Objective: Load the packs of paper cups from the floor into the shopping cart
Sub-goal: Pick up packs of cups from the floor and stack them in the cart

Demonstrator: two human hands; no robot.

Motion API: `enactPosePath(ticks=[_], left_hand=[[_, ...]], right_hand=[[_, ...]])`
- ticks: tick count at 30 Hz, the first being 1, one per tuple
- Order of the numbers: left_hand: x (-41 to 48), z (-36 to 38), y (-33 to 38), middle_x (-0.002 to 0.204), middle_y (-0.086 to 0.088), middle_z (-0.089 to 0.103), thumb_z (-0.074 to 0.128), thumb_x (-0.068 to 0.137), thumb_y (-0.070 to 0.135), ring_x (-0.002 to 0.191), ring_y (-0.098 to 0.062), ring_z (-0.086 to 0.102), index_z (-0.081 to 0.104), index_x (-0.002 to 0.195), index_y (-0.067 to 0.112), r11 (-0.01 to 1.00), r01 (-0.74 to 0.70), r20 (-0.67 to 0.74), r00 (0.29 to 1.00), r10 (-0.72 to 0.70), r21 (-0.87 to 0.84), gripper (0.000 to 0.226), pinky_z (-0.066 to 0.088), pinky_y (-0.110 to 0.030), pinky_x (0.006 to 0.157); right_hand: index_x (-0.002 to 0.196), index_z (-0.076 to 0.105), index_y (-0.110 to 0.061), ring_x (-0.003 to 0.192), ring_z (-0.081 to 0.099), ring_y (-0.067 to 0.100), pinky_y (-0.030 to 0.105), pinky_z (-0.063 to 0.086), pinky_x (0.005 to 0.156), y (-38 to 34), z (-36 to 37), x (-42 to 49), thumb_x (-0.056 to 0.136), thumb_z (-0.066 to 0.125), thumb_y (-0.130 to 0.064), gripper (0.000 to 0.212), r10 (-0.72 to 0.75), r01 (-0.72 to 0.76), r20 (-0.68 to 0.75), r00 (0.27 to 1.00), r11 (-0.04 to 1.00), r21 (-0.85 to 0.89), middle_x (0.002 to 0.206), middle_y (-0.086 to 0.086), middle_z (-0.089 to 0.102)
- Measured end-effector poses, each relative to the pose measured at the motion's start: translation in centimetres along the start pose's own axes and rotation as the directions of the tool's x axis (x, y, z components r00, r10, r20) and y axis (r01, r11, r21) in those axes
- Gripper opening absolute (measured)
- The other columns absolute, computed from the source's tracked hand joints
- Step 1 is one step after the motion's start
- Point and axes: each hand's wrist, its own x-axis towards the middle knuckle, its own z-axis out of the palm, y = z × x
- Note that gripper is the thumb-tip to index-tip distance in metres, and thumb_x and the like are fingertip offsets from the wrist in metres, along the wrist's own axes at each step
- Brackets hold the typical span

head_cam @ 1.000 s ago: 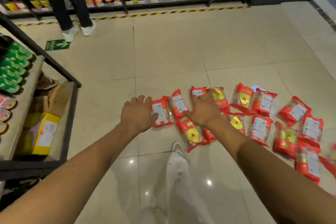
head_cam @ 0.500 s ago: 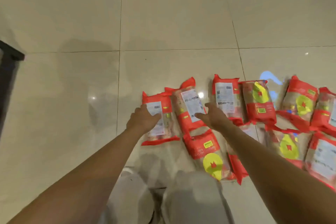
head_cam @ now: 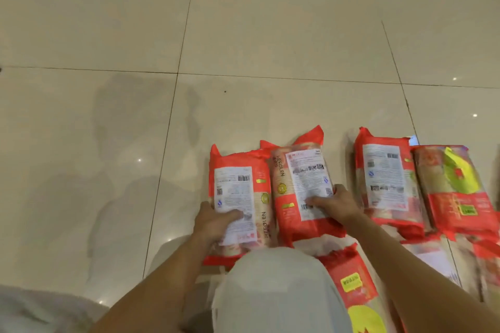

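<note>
Several red packs of paper cups lie on the beige tiled floor. My left hand (head_cam: 216,220) grips the leftmost pack (head_cam: 238,189), thumb across its white label. My right hand (head_cam: 334,204) grips the pack beside it (head_cam: 300,173), thumb on the label's lower edge. Further packs lie to the right, one label-up (head_cam: 384,178) and one showing a yellow badge (head_cam: 457,181). Another pack (head_cam: 354,286) lies near my knee. The shopping cart is out of view.
My bent knee in light trousers (head_cam: 273,292) fills the lower centre and hides the bottoms of the held packs. Bare floor tiles (head_cam: 135,89) stretch ahead and to the left. More packs crowd the lower right edge.
I have crouched lower and the view has closed in on the packs. Both hands have gone from reaching at the two leftmost packs to gripping them.
</note>
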Motion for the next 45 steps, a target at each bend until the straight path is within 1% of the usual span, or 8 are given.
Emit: enactPosePath(ticks=[3,16,23,30,34,37,41,45], left_hand=[[-3.2,-4.0,3.8,0.105,-0.001,0.079,0.093,0.039,0.044,0.084,-0.019,0.079,0.066,0.115,0.016,0.998,-0.056,-0.078,0.995,0.055,-0.023,0.085,0.066,-0.040,0.073],[-61.3,-27.7,27.9,0.109,0.001,0.070,0.090,0.068,0.018,0.098,-0.018,0.070,0.054,0.117,0.013,0.954,-0.263,-0.529,0.835,0.152,-0.141,0.061,0.057,-0.037,0.086],[-85.6,-35.4,24.7,0.102,0.008,0.072,0.090,0.070,0.015,0.091,-0.010,0.070,0.058,0.111,0.019,0.912,-0.379,-0.785,0.608,0.116,-0.159,0.052,0.057,-0.041,0.090],[-105.6,-35.6,8.1,0.110,0.004,0.076,0.089,0.055,0.035,0.097,-0.015,0.075,0.057,0.120,0.019,0.803,-0.491,-0.917,0.363,-0.164,-0.338,0.074,0.059,-0.044,0.092],[-114.9,-32.9,-2.7,0.107,-0.003,0.076,0.088,0.046,0.037,0.094,-0.019,0.074,0.060,0.112,0.017,0.758,-0.504,-0.909,0.187,-0.372,-0.414,0.074,0.059,-0.045,0.089],[-120.9,-30.2,-10.4,0.108,-0.005,0.075,0.088,0.042,0.042,0.096,-0.024,0.072,0.058,0.118,0.013,0.732,-0.494,-0.866,0.092,-0.492,-0.469,0.086,0.058,-0.045,0.091],[-127.9,-26.4,-22.0,0.106,0.002,0.075,0.088,0.045,0.040,0.096,-0.021,0.072,0.058,0.122,0.022,0.706,-0.476,-0.813,0.032,-0.581,-0.524,0.084,0.057,-0.046,0.092],[-134.1,-23.3,-31.6,0.109,0.000,0.074,0.087,0.051,0.025,0.097,-0.022,0.073,0.053,0.127,0.016,0.673,-0.503,-0.783,0.013,-0.621,-0.542,0.084,0.059,-0.050,0.091]], right_hand=[[0.123,0.056,-0.003,0.081,0.078,0.023,0.032,0.062,0.059,-3.4,-0.4,-4.1,0.054,0.095,-0.023,0.081,-0.065,0.067,-0.026,0.998,0.994,0.088,0.107,0.013,0.074],[0.121,0.046,-0.014,0.082,0.068,0.003,0.009,0.051,0.053,-38.4,-7.4,-55.2,0.075,0.087,-0.009,0.062,-0.461,0.436,0.127,0.878,0.881,0.182,0.100,-0.008,0.068],[0.120,0.051,-0.016,0.090,0.072,0.018,0.036,0.058,0.074,-45.6,-4.6,-74.9,0.070,0.088,-0.008,0.063,-0.614,0.607,0.408,0.675,0.777,0.164,0.105,-0.001,0.070],[0.120,0.052,-0.007,0.087,0.070,0.021,0.025,0.054,0.060,-41.1,5.3,-92.2,0.073,0.082,0.009,0.058,-0.541,0.661,0.755,0.370,0.724,0.195,0.109,0.009,0.070],[0.112,0.058,-0.009,0.090,0.073,0.030,0.046,0.060,0.077,-33.3,10.5,-101.1,0.071,0.083,0.009,0.051,-0.459,0.713,0.870,0.179,0.670,0.207,0.107,0.014,0.074],[0.117,0.058,-0.008,0.093,0.074,0.031,0.048,0.061,0.081,-26.0,13.1,-107.1,0.070,0.087,0.002,0.056,-0.383,0.732,0.917,0.112,0.656,0.184,0.106,0.012,0.075],[0.115,0.057,-0.008,0.087,0.074,0.026,0.025,0.059,0.059,-15.2,15.2,-114.7,0.072,0.085,0.004,0.053,-0.305,0.732,0.950,0.066,0.662,0.162,0.104,0.012,0.074],[0.123,0.052,-0.014,0.091,0.074,0.023,0.038,0.062,0.072,-5.2,16.6,-121.4,0.072,0.085,-0.001,0.062,-0.203,0.746,0.979,0.027,0.656,0.115,0.108,0.006,0.073]])
